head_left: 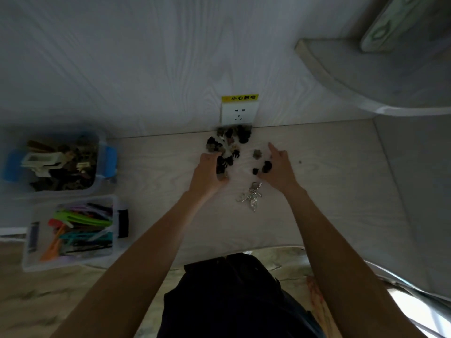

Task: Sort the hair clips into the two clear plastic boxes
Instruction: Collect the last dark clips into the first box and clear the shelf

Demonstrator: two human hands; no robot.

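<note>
Both hands, the left hand (208, 170) gripping several small clips and the right hand (278, 167) curled over others, work the counter (317, 191), the boxes (73, 231) well filled, a small pile (230, 140) left.

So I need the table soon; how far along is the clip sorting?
Well along: the far box holds dark clips and the near box holds long coloured ones. In hand: the left hand grips several small dark clips; the right hand gathers more. Left: the small pile by the socket.
</note>
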